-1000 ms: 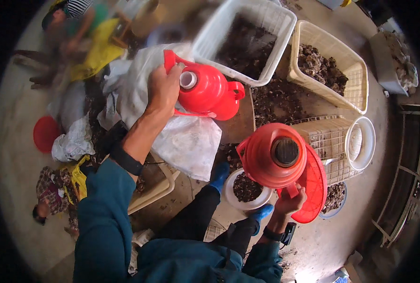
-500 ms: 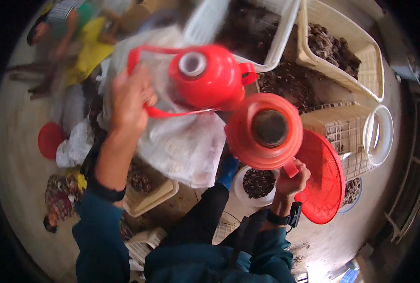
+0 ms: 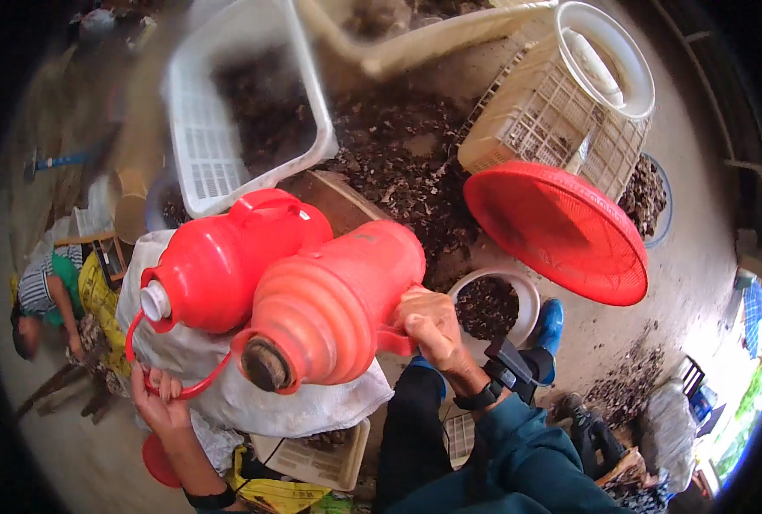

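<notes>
My left hand (image 3: 160,401) is closed on the thin red carrying loop of a bright red thermos flask (image 3: 227,265). That flask lies tilted, its white mouth pointing down and left. My right hand (image 3: 432,330) grips the side handle of a second, duller red thermos flask (image 3: 347,295) with a ribbed shoulder. A dark stopper (image 3: 266,366) fills this flask's neck, which also faces down and left. The two flasks are side by side, seemingly touching, above a white woven sack (image 3: 330,411) that is partly hidden beneath them.
A white plastic basket (image 3: 205,146) and a beige crate (image 3: 518,128) stand beyond the flasks. Dark scraps (image 3: 398,146) cover the floor between them. A red mesh lid (image 3: 561,236) and a white bowl (image 3: 526,295) of dark pieces are at right. Another person (image 3: 51,287) is at far left.
Both flasks have swung from mouth-up to tilted, mouths toward the lower left. My left hand has dropped lower, still on the loop. The whole view has shifted and turned.
</notes>
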{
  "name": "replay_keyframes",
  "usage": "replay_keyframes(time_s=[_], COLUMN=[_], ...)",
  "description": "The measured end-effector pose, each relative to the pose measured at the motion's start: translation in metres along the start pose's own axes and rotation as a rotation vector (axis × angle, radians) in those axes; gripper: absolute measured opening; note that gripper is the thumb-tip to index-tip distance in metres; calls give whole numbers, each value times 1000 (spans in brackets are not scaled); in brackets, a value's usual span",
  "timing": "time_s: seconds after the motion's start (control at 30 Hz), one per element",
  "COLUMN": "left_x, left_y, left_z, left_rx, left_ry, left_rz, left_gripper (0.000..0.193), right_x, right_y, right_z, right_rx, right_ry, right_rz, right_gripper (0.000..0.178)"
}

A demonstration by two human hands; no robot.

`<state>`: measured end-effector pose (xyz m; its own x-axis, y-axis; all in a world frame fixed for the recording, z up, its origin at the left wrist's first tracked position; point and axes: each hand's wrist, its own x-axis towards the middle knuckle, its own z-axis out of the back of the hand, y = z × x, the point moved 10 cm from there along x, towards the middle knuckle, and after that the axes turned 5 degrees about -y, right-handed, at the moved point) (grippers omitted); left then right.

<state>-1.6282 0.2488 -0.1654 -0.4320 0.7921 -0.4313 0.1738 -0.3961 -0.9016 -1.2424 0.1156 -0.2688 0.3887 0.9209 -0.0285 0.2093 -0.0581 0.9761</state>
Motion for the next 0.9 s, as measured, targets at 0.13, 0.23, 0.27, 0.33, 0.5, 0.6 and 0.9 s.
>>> replay_keyframes(time_s=[0.13, 0.23, 0.27, 0.33, 0.5, 0.6, 0.9], left_x=[9, 16, 17, 7, -15, -18, -20], left_y=[14, 23, 20, 12, -1, 0, 2], left_z=[15, 27, 30, 14, -17, -18, -36], left_rx=[-43, -66, -69, -156, -148, -151, -238], left_ry=[-91, -106, -106, -2, 141, 147, 162], left_rz=[90, 135, 126, 100, 76, 75, 121], left_gripper=[16, 17, 17, 20, 21, 21, 23], right_x=[-2, -1, 0, 0, -5, -4, 0], right_y=[5, 1, 2, -6, -9, -6, -15], right_z=[-4, 0, 1, 9, 9, -1, -9], right_rx=[-19, 1, 6, 56, 48, 4, 32], right_ry=[35, 82, 84, 15, 0, 76, 99], right_rz=[73, 91, 98, 25, -15, 12, 16], right_gripper=[25, 26, 26, 28, 31, 30, 28])
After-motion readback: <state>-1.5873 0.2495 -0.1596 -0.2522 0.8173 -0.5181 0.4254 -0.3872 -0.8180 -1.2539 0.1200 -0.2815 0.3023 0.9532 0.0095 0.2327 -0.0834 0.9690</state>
